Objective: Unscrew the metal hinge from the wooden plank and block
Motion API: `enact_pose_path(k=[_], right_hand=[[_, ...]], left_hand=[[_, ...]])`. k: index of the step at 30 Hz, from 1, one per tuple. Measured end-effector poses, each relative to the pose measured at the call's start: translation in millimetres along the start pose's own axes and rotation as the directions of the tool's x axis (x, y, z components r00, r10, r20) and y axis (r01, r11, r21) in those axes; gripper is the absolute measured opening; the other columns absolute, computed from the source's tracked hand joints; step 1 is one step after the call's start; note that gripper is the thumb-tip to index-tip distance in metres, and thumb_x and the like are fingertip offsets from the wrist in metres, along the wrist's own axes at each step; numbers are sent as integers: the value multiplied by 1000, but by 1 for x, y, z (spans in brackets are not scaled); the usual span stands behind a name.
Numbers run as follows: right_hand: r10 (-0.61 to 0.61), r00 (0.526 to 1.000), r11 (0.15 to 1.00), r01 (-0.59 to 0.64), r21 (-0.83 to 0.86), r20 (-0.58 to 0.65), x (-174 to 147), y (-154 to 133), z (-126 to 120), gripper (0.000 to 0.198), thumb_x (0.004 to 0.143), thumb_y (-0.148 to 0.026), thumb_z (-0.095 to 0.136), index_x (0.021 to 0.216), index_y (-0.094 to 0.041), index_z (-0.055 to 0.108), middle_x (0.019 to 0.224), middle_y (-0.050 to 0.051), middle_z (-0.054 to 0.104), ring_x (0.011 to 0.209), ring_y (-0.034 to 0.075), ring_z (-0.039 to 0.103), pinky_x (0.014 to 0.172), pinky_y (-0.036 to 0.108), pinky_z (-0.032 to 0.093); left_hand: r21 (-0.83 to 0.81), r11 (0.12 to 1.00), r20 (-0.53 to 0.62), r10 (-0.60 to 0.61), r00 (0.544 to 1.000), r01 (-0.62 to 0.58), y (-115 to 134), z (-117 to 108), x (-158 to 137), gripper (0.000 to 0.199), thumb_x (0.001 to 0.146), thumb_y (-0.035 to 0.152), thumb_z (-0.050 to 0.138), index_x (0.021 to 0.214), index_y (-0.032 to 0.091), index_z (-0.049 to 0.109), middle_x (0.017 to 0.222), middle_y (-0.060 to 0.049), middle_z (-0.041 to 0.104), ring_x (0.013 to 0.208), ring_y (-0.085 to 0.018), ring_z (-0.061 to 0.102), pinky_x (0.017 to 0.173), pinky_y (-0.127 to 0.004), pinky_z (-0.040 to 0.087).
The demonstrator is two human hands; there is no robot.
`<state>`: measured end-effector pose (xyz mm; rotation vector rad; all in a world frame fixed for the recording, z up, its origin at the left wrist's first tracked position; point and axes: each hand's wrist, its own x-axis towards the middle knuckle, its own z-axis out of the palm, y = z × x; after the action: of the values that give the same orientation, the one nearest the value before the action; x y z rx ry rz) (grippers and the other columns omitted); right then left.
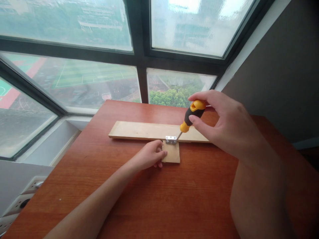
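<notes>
A yellow and black screwdriver [193, 114] is gripped at its handle by my right hand [224, 122], thumb on the near side and fingers at the top end. Its shaft slants down to the right end of a small silver hinge [171, 139]. That hinge sits where a long pale wooden board [139, 130] meets a small wooden piece [171, 152]. My left hand [153, 153] pinches the left edge of the small piece, thumb on top and fingers partly beneath. Whether the tip sits in a screw is too small to tell.
All this lies on a reddish-brown wooden table [139, 199]. Dark-framed windows [143, 59] stand just past its far edge. Wall sockets [20, 202] are at the lower left, and a grey wall [281, 73] rises on the right.
</notes>
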<state>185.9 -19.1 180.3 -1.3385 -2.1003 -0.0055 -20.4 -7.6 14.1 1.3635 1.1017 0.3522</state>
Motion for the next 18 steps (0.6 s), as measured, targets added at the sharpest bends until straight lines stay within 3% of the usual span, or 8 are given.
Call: enact_pose_path(k=[5, 12, 18], right_hand=[[35, 999, 999, -35, -6, 11, -3, 2, -4, 41, 78, -15, 65, 117, -25, 60, 115, 0, 67, 102, 22, 62, 91, 38, 50], [-32, 999, 999, 32, 18, 12, -4, 2, -7, 46, 76, -7, 60, 119, -22, 58, 119, 5, 60, 109, 23, 59, 95, 37, 51], [-3, 999, 996, 0, -94, -40, -4, 0, -7, 29, 81, -23, 66, 109, -21, 67, 108, 7, 62, 91, 23, 63, 81, 38, 53]], left_hand=[[-12, 1000, 1, -4, 1000, 4, 0, 0, 1, 25, 83, 40, 57, 87, 19, 42, 64, 2, 61, 50, -14, 65, 38, -17, 42], [-10, 1000, -3, -7, 1000, 6, 1, 0, -1, 26, 83, 40, 58, 86, 20, 42, 63, 2, 61, 50, -15, 65, 39, -17, 43], [-19, 1000, 5, 5, 1000, -5, -3, -1, 1, 28, 82, 43, 59, 87, 19, 43, 62, 2, 61, 50, -15, 65, 38, -16, 42]])
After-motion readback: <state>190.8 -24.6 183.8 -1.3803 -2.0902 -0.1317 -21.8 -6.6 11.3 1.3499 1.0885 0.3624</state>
